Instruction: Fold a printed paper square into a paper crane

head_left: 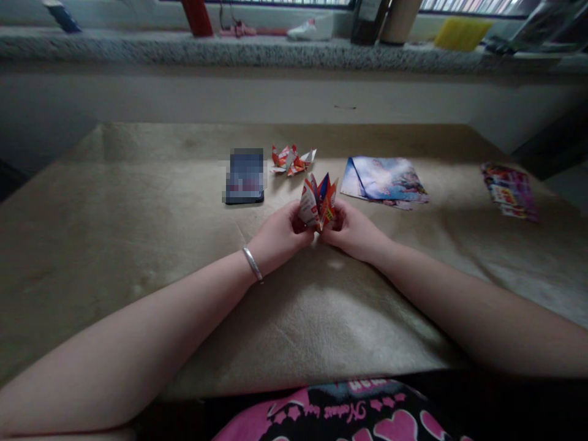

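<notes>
Between my two hands is a folded paper piece (318, 201), printed in red, orange, white and blue, its pointed flaps standing upward. My left hand (282, 236), with a silver bangle at the wrist, grips its left side. On the opposite side my right hand (353, 229) pinches it, fingers curled behind the paper. Both hands are just above the table, and their fingertips are partly hidden. Just beyond them lie folded paper shapes (293, 160) in similar red and white print.
A dark, blurred-out rectangular device (245, 176) lies left of the paper shapes. To the right are a stack of bluish printed sheets (386, 179) and, farther off, colourful printed papers (509, 191). Behind the cloth-covered table (138, 202), a stone windowsill (275, 50) holds bottles and small items.
</notes>
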The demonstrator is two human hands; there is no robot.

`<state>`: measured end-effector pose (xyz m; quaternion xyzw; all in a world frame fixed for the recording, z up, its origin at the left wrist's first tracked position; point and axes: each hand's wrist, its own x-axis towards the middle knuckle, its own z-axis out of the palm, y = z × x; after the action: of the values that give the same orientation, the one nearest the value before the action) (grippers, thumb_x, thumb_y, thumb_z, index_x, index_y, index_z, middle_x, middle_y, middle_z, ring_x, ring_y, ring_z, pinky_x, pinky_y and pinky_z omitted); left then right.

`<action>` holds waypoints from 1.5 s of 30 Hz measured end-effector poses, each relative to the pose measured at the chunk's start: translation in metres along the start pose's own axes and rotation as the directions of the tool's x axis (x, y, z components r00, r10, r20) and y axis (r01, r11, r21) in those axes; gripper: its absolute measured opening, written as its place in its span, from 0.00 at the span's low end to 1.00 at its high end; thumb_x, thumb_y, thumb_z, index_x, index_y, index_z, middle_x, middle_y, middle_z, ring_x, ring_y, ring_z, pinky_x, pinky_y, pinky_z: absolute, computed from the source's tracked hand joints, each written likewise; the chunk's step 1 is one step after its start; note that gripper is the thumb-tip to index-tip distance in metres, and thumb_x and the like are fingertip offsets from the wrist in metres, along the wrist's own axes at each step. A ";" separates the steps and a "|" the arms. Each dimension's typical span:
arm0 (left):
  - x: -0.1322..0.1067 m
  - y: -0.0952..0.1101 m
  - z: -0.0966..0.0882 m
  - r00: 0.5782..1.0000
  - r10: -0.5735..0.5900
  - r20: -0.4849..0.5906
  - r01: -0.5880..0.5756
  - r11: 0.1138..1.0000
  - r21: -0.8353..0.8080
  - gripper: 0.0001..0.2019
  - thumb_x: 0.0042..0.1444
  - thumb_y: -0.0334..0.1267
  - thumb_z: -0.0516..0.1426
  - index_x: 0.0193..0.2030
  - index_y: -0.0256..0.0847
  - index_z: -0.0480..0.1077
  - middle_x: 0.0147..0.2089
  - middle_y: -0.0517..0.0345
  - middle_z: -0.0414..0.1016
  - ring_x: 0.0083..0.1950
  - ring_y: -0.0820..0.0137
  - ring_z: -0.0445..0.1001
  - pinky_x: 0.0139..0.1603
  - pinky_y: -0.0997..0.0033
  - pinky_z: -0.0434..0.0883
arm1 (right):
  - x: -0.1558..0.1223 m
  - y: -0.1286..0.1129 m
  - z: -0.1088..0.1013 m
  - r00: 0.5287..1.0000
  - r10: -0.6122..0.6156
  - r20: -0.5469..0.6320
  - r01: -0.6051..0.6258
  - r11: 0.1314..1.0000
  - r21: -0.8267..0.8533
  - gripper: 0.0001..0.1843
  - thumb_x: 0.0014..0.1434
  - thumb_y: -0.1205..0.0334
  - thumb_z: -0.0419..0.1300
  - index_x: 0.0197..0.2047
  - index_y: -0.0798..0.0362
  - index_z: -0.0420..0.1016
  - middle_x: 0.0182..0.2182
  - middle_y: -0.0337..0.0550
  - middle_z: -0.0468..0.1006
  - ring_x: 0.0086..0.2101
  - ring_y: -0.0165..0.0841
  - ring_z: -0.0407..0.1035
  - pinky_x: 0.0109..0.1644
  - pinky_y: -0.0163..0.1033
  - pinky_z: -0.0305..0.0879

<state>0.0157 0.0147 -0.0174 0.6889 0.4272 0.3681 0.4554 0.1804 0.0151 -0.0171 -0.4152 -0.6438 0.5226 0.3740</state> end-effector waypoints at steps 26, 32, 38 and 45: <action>0.003 -0.003 -0.003 0.993 0.118 -0.006 -0.112 0.926 -0.362 0.16 0.51 0.46 0.63 0.35 0.38 0.64 0.31 0.62 0.72 0.30 0.78 0.72 0.32 0.79 0.71 | -0.002 0.004 -0.004 0.998 -0.033 0.062 0.012 0.951 0.309 0.17 0.47 0.53 0.69 0.34 0.51 0.68 0.30 0.34 0.76 0.30 0.26 0.72 0.39 0.34 0.69; 0.001 -0.003 -0.004 0.998 0.066 0.006 -0.060 0.933 -0.356 0.18 0.49 0.49 0.64 0.35 0.38 0.65 0.29 0.63 0.73 0.28 0.77 0.71 0.30 0.78 0.69 | -0.003 0.003 -0.005 0.998 -0.049 0.035 0.033 0.927 0.375 0.16 0.49 0.53 0.68 0.34 0.51 0.68 0.27 0.33 0.76 0.28 0.25 0.71 0.34 0.32 0.67; 0.000 0.000 -0.005 0.991 0.112 -0.077 -0.130 0.950 -0.284 0.17 0.54 0.51 0.60 0.33 0.38 0.66 0.26 0.64 0.70 0.26 0.78 0.69 0.28 0.79 0.68 | -0.003 0.004 -0.006 0.997 -0.075 0.026 0.061 0.935 0.349 0.17 0.49 0.51 0.68 0.34 0.52 0.69 0.28 0.34 0.76 0.28 0.25 0.70 0.32 0.31 0.65; -0.002 0.002 -0.003 0.995 0.100 0.003 -0.094 0.950 -0.299 0.15 0.51 0.46 0.63 0.32 0.37 0.66 0.27 0.65 0.69 0.26 0.80 0.68 0.27 0.80 0.68 | -0.004 0.004 -0.004 0.998 -0.058 0.023 0.050 0.964 0.262 0.20 0.44 0.50 0.70 0.28 0.52 0.66 0.23 0.31 0.72 0.25 0.24 0.68 0.31 0.31 0.65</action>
<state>0.0132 0.0134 -0.0147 0.6357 0.3282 0.4441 0.5394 0.1855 0.0135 -0.0203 -0.3368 -0.5861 0.5987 0.4296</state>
